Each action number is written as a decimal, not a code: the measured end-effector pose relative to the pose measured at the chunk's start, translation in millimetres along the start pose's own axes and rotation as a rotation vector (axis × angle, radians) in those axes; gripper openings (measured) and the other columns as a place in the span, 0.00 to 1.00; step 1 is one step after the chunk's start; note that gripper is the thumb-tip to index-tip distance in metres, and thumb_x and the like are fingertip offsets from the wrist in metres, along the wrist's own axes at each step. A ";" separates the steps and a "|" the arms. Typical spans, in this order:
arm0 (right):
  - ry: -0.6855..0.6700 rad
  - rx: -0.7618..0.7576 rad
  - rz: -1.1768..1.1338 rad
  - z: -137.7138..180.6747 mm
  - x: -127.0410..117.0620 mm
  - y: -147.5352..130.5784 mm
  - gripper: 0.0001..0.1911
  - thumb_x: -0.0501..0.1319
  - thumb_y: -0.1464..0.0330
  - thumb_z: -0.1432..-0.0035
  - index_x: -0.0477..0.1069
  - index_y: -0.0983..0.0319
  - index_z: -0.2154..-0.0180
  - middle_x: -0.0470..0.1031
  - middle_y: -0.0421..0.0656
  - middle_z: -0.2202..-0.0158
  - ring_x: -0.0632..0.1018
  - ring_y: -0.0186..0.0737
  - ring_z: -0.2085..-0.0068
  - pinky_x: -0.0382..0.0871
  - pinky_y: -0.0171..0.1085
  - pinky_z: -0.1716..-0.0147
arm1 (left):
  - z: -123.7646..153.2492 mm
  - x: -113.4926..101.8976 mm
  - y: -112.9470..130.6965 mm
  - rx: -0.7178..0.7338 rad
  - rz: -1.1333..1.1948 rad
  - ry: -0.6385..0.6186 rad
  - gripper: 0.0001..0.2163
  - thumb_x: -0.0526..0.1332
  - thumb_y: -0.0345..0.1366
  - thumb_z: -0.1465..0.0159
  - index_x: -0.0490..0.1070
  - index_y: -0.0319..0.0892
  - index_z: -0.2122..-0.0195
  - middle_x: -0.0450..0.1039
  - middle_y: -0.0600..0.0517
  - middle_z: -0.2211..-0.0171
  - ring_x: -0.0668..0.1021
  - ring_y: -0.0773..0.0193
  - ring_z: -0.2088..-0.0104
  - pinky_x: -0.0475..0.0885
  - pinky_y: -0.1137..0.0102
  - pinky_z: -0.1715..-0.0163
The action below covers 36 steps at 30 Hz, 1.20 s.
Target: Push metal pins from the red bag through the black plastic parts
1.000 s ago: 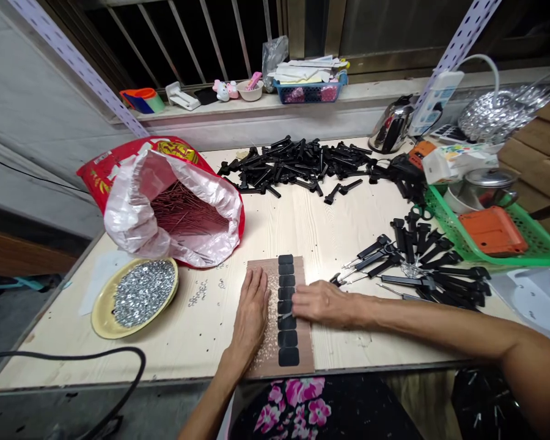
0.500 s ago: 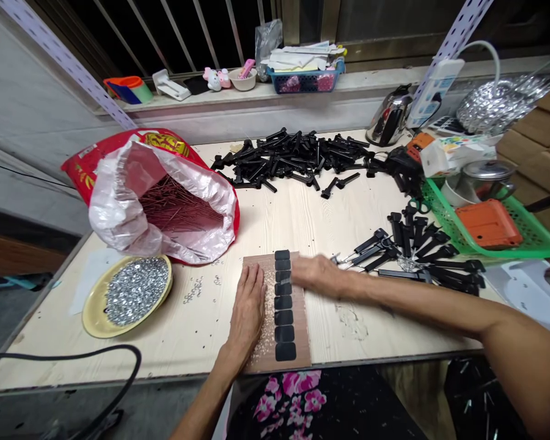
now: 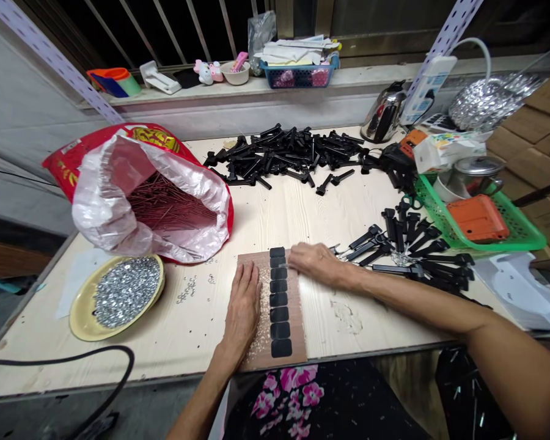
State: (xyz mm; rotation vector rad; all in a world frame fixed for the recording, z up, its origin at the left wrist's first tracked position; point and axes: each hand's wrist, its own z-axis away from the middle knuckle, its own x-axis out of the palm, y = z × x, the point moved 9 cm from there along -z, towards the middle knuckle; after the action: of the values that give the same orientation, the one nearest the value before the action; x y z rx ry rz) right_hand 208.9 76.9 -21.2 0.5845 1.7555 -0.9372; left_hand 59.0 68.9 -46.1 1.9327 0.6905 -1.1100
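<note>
A brown board [image 3: 296, 308] lies at the table's near edge, with a column of black rectangular pads [image 3: 278, 299] down its middle and small pale bits scattered on its left half. My left hand [image 3: 244, 305] lies flat on the board's left side, fingers stretched out. My right hand [image 3: 315, 263] rests at the board's top right corner beside the uppermost pads, fingers curled and pressed together; what they pinch, if anything, is hidden.
A yellow dish of small silver nuts [image 3: 119, 296] sits left. Behind it a red bag with a plastic liner [image 3: 132, 189] holds thin metal rods. Black handled parts are piled at the back [image 3: 288, 156] and right [image 3: 412, 250]. A green basket [image 3: 486, 226] stands far right.
My right hand has slid up the column of pads from the board's middle to its top right corner. The left hand stays flat on the board.
</note>
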 end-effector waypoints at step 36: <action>0.024 0.017 0.045 25.2 3.3 -38.3 0.09 0.52 0.67 0.35 0.68 0.62 0.64 0.67 0.42 0.63 0.66 0.34 0.65 0.53 0.31 0.75 | -0.4 -1.3 1.6 -0.007 -0.003 0.005 0.20 0.46 0.38 0.32 0.62 0.35 0.42 0.60 0.40 0.39 0.55 0.52 0.36 0.59 0.52 0.40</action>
State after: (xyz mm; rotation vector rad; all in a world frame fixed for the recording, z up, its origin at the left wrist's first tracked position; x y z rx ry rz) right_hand 192.9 34.0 -16.6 0.6455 1.7499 -0.9182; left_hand 59.8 68.3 -44.2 1.9303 0.6990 -1.1035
